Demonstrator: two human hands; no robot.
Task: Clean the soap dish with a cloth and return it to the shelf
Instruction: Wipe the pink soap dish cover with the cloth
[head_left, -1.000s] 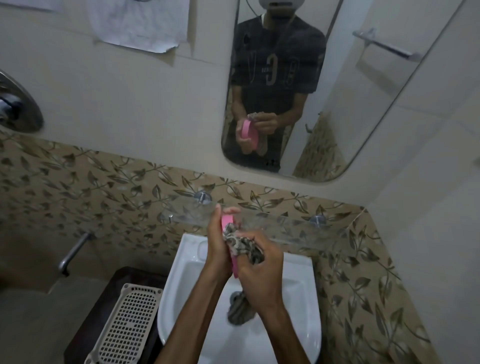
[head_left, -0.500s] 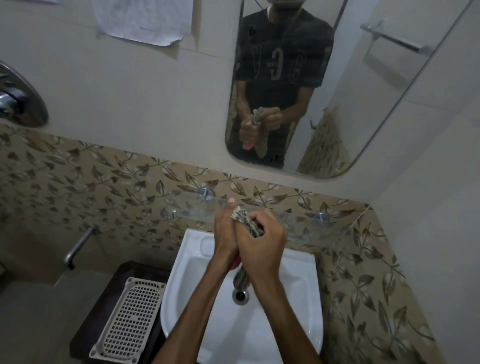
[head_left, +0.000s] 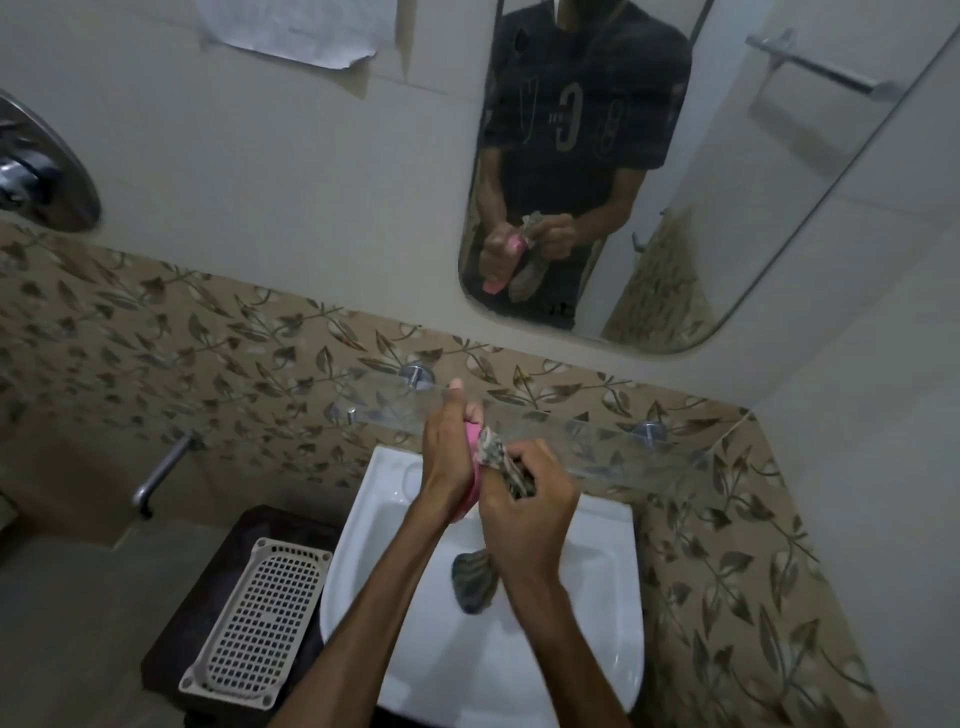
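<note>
Left to right: a perforated grey tray (head_left: 258, 621) lies on a dark stand just beside the white basin (head_left: 587, 597). Above the basin, the left hand (head_left: 447, 457) holds the pink soap dish (head_left: 474, 467) on edge, fingers wrapped around its rim and thumb raised. The right hand (head_left: 524, 514), fingers curled shut, pinches a patterned cloth (head_left: 496, 457) against the dish; the cloth's loose end hangs down over the basin. Behind both hands runs a clear glass shelf (head_left: 613, 447). Upper right, the mirror (head_left: 753, 208) reflects the same grip.
</note>
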